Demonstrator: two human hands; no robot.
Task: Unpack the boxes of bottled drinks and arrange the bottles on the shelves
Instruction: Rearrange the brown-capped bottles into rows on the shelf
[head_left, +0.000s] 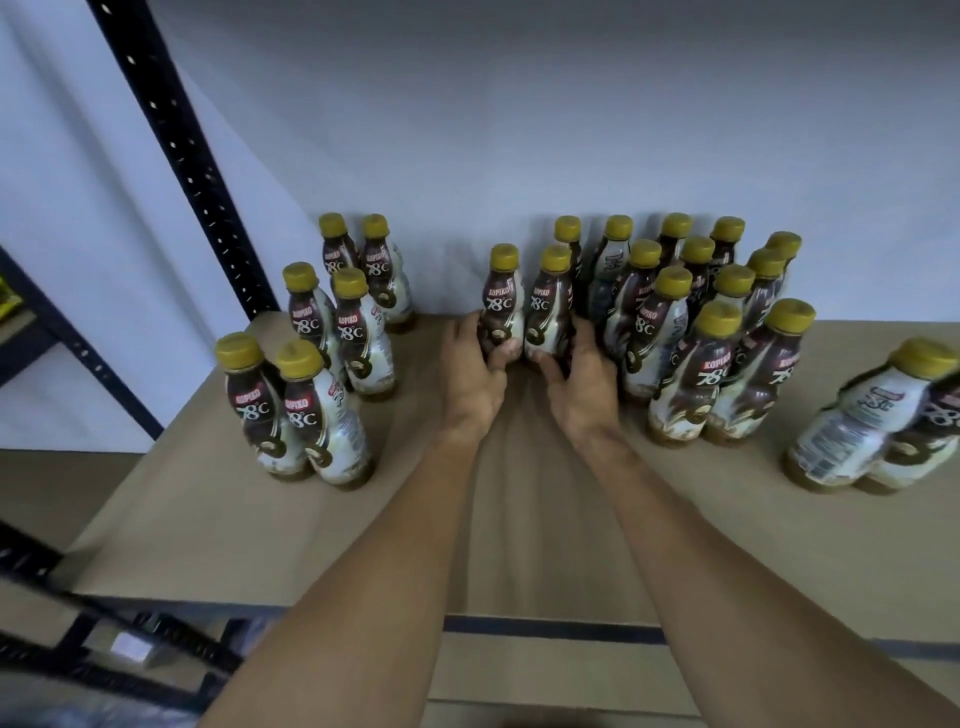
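Brown-and-white coffee bottles with yellow caps stand on a tan shelf board (519, 519). My left hand (475, 371) grips the base of one upright bottle (501, 301) near the back wall. Right beside it, my right hand (582, 379) grips a second upright bottle (550, 306). Both bottles stand on the shelf, close together. Several bottles form a double row at the left (332, 353), and a dense cluster (701, 322) stands just right of my right hand.
Two more bottles (883, 415) stand at the far right, blurred. A black perforated upright post (182, 156) rises at the back left corner. The white wall lies directly behind the bottles. A lower shelf and dark frame bars (104, 639) show below left.
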